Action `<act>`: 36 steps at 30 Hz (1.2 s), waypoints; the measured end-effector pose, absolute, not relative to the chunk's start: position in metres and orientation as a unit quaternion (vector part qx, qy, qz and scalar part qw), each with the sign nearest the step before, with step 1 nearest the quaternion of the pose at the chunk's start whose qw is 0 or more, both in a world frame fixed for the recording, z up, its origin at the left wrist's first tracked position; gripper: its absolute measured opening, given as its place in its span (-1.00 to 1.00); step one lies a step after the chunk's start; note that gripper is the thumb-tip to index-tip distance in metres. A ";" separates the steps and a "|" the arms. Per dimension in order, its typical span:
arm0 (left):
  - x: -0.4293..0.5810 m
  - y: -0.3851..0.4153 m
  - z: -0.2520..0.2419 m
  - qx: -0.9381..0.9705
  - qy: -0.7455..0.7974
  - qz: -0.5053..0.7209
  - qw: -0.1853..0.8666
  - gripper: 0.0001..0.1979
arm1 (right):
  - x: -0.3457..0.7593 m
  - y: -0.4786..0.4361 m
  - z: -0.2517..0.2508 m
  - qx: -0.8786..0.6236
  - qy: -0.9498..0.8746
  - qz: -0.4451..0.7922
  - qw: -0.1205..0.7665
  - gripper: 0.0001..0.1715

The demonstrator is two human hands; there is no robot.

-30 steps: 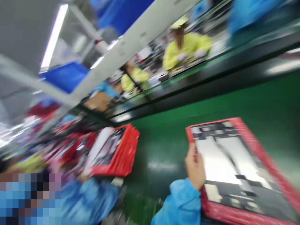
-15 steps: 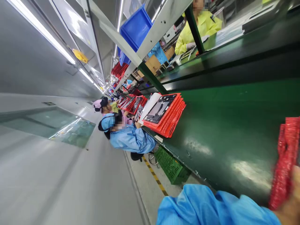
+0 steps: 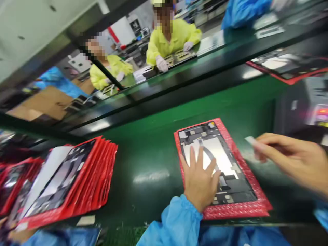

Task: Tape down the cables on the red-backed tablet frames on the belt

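Observation:
An opened tablet [image 3: 228, 153], its dark inner parts and a bright silver plate showing, lies on a red bubble-wrap sleeve [image 3: 246, 212] on the green bench. My left hand [image 3: 201, 179] rests on the tablet with its fingers spread over the silver plate. To the right of it, my right hand [image 3: 289, 153] is raised above the bench and pinches a small white strip [image 3: 250, 139] between thumb and fingertips. Motion blurs the right hand slightly, so what exactly the strip is cannot be made out.
A leaning stack of red sleeves [image 3: 102, 174] with similar tablets stands at the left, near a co-worker's hand [image 3: 22, 234]. Another tablet in red wrap [image 3: 289, 65] sits on the raised ledge at right, above a grey device [image 3: 292, 102]. People in yellow work across the ledge.
The view has swung right, from along the bench to the spot before me. The red bubble wrap, earlier at the right edge by a hand, now lies flat under a tablet. Both hands now show.

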State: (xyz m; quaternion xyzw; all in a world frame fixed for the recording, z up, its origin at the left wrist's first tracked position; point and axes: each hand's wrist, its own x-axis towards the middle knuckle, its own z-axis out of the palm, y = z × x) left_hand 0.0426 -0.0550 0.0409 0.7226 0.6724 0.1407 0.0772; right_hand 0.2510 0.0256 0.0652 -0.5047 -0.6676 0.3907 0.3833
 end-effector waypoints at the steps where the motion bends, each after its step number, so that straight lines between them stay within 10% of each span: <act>1: 0.042 -0.053 0.039 0.725 0.674 0.126 0.064 -0.64 | 0.249 0.032 0.067 -0.485 -0.680 0.411 0.365 -0.68; 14: 0.033 -0.030 0.031 0.700 0.710 0.070 -0.026 -0.59 | 0.145 0.118 0.049 -0.345 -0.738 0.579 -0.039 -0.81; 29: 0.030 -0.029 0.031 0.741 0.667 0.072 -0.018 -0.57 | 0.131 0.111 0.045 -0.419 -0.793 0.440 -0.049 -0.82; 36: 0.030 -0.025 0.033 0.762 0.644 0.068 -0.001 -0.57 | 0.153 0.115 0.029 -0.445 -0.716 0.525 0.117 -0.66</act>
